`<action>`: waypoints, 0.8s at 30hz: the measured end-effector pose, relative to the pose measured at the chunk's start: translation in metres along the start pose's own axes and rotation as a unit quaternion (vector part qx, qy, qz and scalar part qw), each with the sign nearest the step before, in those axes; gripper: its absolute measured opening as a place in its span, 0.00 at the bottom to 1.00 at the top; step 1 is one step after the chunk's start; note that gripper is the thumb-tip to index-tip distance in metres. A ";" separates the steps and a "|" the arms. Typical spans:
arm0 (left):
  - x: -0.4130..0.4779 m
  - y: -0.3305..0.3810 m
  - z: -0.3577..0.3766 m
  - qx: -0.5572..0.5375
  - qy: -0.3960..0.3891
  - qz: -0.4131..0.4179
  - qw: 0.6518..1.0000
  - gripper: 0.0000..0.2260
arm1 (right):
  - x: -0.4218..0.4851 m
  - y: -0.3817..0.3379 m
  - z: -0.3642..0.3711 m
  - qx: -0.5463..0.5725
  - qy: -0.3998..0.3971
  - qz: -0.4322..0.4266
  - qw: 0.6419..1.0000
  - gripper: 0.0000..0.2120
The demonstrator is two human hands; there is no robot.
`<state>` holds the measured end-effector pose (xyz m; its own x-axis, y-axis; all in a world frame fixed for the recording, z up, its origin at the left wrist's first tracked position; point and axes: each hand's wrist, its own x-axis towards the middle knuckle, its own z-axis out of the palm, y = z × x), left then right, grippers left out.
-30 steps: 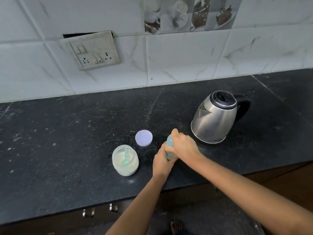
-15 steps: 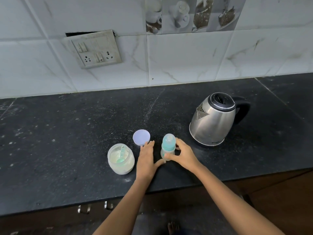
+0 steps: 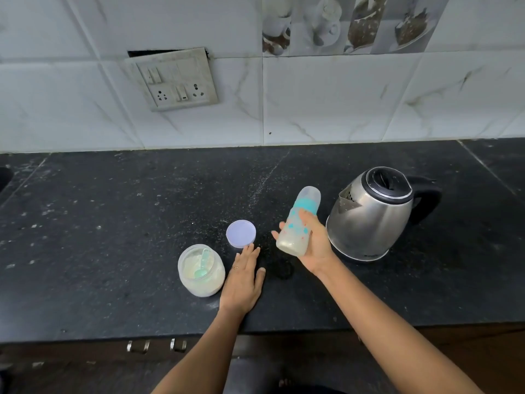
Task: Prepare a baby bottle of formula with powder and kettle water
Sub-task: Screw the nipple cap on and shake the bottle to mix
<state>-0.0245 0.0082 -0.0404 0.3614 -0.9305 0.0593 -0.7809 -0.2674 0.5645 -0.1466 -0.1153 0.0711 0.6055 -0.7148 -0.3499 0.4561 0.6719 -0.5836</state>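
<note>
The right hand point(image 3: 315, 248) held the baby bottle point(image 3: 298, 223) above the black tabletop point(image 3: 113, 223), with the fingers curled around its lower body. The bottle was tilted, its capped top leaning away and to the right, and pale milky liquid was in its bottom. It was just left of the steel kettle point(image 3: 372, 217). The left hand point(image 3: 244, 280) lay flat on the tabletop with straight fingers and held nothing; its fingertips were just beside the round lid point(image 3: 241, 233). Left of this hand stood the open powder jar point(image 3: 201, 270) with a green scoop point(image 3: 203, 265) inside.
</note>
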 end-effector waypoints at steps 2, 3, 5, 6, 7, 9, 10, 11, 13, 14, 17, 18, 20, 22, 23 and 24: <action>0.000 0.000 0.000 0.002 -0.002 -0.009 1.000 0.22 | 0.003 -0.005 0.002 0.070 -0.029 0.021 0.997 0.27; 0.000 -0.001 0.000 0.003 -0.003 -0.012 1.000 0.22 | 0.004 -0.008 0.001 0.077 -0.040 0.032 0.996 0.25; 0.000 -0.002 0.001 0.002 -0.002 -0.012 1.000 0.21 | 0.008 -0.012 0.000 0.072 -0.054 0.049 0.995 0.20; 0.000 -0.003 0.002 0.000 -0.001 -0.012 1.000 0.21 | 0.009 -0.014 -0.001 0.069 -0.058 0.056 0.994 0.18; 0.000 -0.004 0.002 -0.004 0.000 -0.014 1.000 0.21 | 0.010 -0.016 -0.003 0.064 -0.060 0.058 0.994 0.17; 0.000 -0.003 0.002 -0.012 0.005 -0.020 1.000 0.21 | 0.011 -0.021 -0.004 0.039 -0.069 0.057 0.995 0.17; 0.000 -0.002 0.001 -0.013 0.007 -0.020 1.000 0.21 | 0.011 -0.023 -0.003 0.016 -0.067 0.057 0.996 0.19; 0.000 -0.002 0.001 -0.014 0.007 -0.019 1.000 0.21 | 0.011 -0.024 0.001 -0.006 -0.053 0.055 0.997 0.19; 0.000 -0.001 -0.001 -0.017 0.004 -0.021 1.000 0.21 | 0.013 -0.025 0.010 0.008 -0.008 0.039 0.999 0.16; 0.000 -0.001 -0.001 -0.019 0.003 -0.023 1.000 0.21 | 0.014 -0.024 0.015 0.045 0.028 0.030 0.998 0.16; -0.001 0.001 -0.004 -0.023 -0.003 -0.028 0.999 0.22 | 0.009 -0.021 0.026 0.113 0.048 0.033 0.992 0.22; -0.001 0.001 -0.004 -0.024 -0.006 -0.026 0.999 0.22 | 0.004 -0.019 0.029 0.103 0.011 0.041 0.994 0.22; -0.001 0.000 -0.004 -0.021 -0.006 -0.020 1.000 0.22 | -0.005 -0.014 0.034 0.060 -0.027 0.040 0.997 0.21; -0.001 -0.001 -0.003 -0.019 -0.002 -0.017 1.000 0.21 | -0.004 -0.013 0.041 0.072 -0.011 0.018 0.997 0.16; 0.000 -0.002 -0.002 -0.018 -0.001 -0.017 1.000 0.21 | -0.002 -0.012 0.042 0.111 0.008 0.004 0.994 0.14; 0.000 -0.003 -0.002 -0.018 -0.001 -0.016 1.000 0.21 | 0.002 -0.012 0.042 0.162 0.020 -0.003 0.987 0.13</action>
<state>-0.0216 0.0096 -0.0407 0.3849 -0.9221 0.0392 -0.7502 -0.2878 0.5952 -0.1240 -0.1167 0.1082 0.5793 -0.7214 -0.3794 0.6475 0.6901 -0.3233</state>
